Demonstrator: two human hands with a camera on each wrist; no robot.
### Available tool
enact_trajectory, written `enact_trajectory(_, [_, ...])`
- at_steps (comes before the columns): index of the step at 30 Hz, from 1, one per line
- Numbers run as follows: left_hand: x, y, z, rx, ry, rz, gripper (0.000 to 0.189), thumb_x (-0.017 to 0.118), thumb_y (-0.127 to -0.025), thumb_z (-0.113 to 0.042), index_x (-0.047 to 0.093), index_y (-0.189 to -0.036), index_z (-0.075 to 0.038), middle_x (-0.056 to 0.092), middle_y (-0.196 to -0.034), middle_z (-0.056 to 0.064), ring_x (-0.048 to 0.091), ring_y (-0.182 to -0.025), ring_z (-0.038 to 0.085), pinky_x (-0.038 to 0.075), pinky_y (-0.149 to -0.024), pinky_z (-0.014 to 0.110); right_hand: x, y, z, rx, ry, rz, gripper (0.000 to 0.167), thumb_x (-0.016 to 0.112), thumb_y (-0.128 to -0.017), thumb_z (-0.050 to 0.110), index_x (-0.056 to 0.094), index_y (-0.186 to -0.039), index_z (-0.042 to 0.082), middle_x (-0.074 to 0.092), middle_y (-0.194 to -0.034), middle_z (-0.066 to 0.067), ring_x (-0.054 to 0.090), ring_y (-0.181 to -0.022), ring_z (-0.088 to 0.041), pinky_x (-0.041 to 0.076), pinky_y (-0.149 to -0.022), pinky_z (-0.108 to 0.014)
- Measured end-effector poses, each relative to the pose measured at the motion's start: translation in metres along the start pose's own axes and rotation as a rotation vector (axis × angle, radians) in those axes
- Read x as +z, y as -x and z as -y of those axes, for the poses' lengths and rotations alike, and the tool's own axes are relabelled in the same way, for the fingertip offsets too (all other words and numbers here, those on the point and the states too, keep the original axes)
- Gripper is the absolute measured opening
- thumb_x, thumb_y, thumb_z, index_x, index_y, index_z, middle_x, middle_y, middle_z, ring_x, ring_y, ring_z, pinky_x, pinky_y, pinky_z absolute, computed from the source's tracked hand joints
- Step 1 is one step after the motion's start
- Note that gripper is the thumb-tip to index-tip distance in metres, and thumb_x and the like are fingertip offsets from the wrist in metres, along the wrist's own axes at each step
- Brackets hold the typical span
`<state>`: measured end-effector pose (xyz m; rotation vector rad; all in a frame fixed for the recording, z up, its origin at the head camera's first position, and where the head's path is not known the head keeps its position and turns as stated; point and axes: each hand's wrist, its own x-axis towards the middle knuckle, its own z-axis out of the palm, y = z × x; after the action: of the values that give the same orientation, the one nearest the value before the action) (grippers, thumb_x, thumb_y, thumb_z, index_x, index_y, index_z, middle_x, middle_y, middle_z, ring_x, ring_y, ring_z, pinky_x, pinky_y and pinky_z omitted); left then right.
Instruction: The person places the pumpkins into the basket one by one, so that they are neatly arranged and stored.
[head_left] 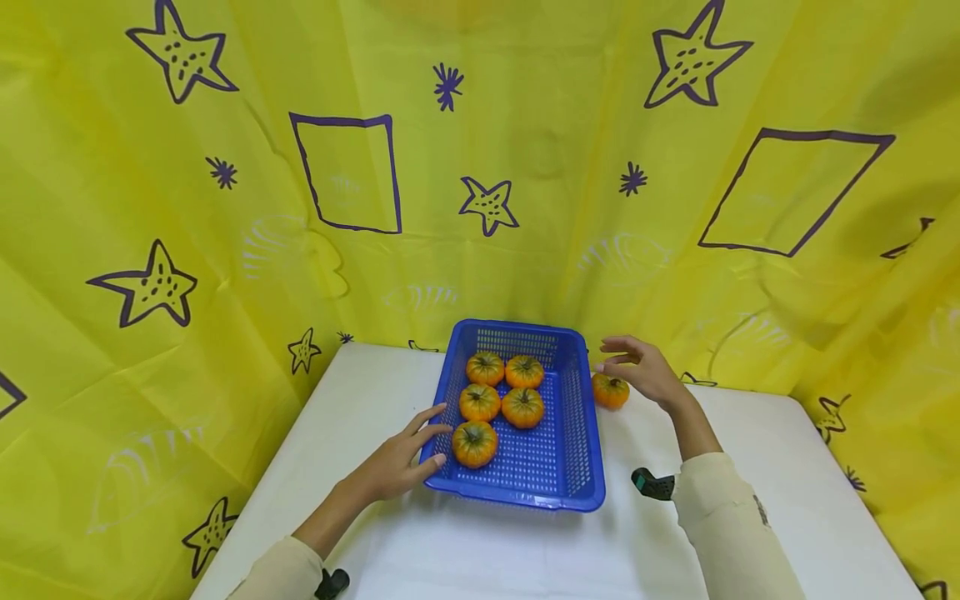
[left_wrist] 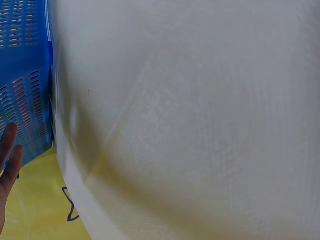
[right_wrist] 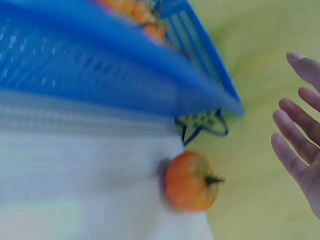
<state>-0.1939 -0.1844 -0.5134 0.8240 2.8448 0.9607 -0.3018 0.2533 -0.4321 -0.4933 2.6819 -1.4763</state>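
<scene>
A blue plastic basket (head_left: 555,433) with perforated walls stands on the white table, holding several small orange pumpkins (head_left: 474,443) grouped toward its left side. One more pumpkin (head_left: 611,390) sits on the table just outside the basket's right wall; the right wrist view shows this lone pumpkin (right_wrist: 190,181) with its dark stem. My right hand (head_left: 641,367) hovers over it with fingers extended, apart from it in the right wrist view. At the basket's left rim is my left hand (head_left: 405,458), fingers spread; whether they touch the rim cannot be told.
The white table (head_left: 637,550) extends to both sides of the basket. A yellow curtain (head_left: 525,275) printed with stars and squares hangs close behind the table and around its sides. Dark wrist-worn devices show near both sleeves.
</scene>
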Motion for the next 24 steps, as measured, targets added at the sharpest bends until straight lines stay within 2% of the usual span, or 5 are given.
enact_trajectory(3, [0.0, 0.0, 0.001, -0.003, 0.001, 0.004, 0.05, 0.053, -0.101, -0.044, 0.054, -0.143, -0.017, 0.023, -0.167, -0.004, 0.041, -0.145, 0.037, 0.045, -0.106, 0.061, -0.004, 0.004, -0.014, 0.012, 0.008, -0.015, 0.055, 0.069, -0.095, 0.018, 0.05, -0.142, -0.003, 0.057, -0.135, -0.03, 0.062, -0.116, -0.041, 0.054, -0.084, -0.018])
enact_trajectory(5, [0.0, 0.0, 0.001, -0.011, 0.001, 0.008, 0.049, 0.054, -0.101, -0.042, 0.054, -0.144, -0.018, 0.022, -0.167, -0.005, 0.04, -0.145, 0.036, 0.045, -0.107, 0.061, -0.005, 0.006, -0.024, 0.026, 0.019, -0.017, 0.057, 0.07, -0.094, 0.021, 0.05, -0.141, -0.004, 0.058, -0.134, -0.03, 0.062, -0.115, -0.041, 0.055, -0.085, -0.022])
enact_trajectory(12, [-0.001, -0.001, 0.0, 0.004, 0.001, 0.004, 0.047, 0.055, -0.101, -0.039, 0.054, -0.143, -0.018, 0.023, -0.167, -0.004, 0.042, -0.144, 0.038, 0.046, -0.106, 0.062, -0.003, 0.01, -0.054, 0.12, 0.066, -0.027, 0.071, 0.073, -0.091, 0.033, 0.045, -0.145, -0.004, 0.053, -0.14, -0.031, 0.058, -0.12, -0.046, 0.056, -0.095, -0.053])
enact_trajectory(18, [0.001, 0.0, 0.002, 0.017, 0.013, 0.007, 0.05, 0.053, -0.102, -0.043, 0.053, -0.144, -0.017, 0.022, -0.167, -0.003, 0.043, -0.142, 0.04, 0.047, -0.104, 0.062, 0.002, 0.009, -0.071, 0.178, 0.101, -0.066, 0.08, 0.075, -0.09, 0.037, 0.04, -0.148, -0.004, 0.049, -0.144, -0.032, 0.052, -0.127, -0.05, 0.051, -0.099, -0.06])
enact_trajectory(24, [0.0, -0.001, 0.002, 0.022, 0.004, -0.001, 0.05, 0.051, -0.102, -0.046, 0.054, -0.143, -0.018, 0.022, -0.167, -0.004, 0.044, -0.142, 0.04, 0.047, -0.103, 0.062, 0.007, 0.005, -0.078, 0.25, 0.094, -0.055, 0.086, 0.076, -0.088, 0.037, 0.034, -0.151, -0.005, 0.039, -0.15, -0.033, 0.04, -0.135, -0.052, 0.043, -0.107, -0.063])
